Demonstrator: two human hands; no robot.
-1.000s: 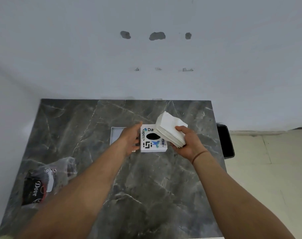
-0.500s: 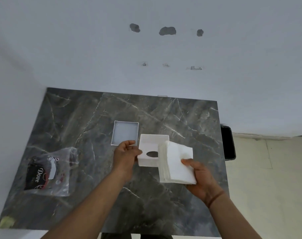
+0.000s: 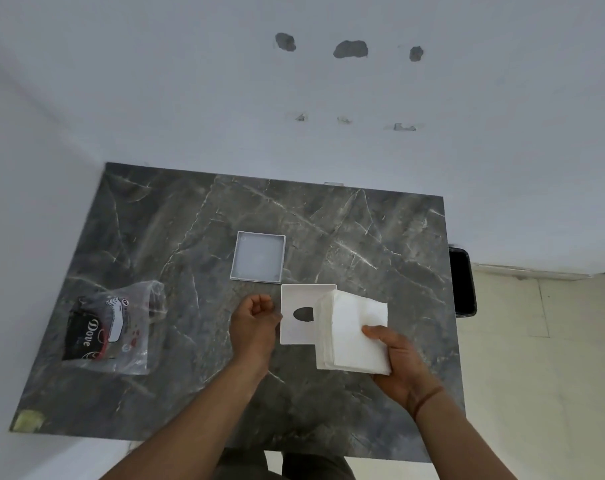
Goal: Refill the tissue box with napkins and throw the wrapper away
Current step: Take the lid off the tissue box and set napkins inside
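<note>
Tissue box [image 3: 295, 333] is now inverted, hollow side up. Right hand [image 3: 403, 362] grips napkin stack [image 3: 353, 332] at its 3 o'clock; left hand [image 3: 253, 324] curls at the 9 o'clock edge, grip indeterminate.

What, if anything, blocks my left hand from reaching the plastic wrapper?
Probably nothing, so yes. The wrapper lies left of the left hand with only bare table between; the right hand holds the napkins.

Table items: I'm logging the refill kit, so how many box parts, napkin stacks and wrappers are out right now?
Box parts: 2, the tissue box and its loose panel
Napkin stacks: 1, the napkin stack in the right hand
Wrappers: 1, the plastic wrapper
Total: 4
</note>
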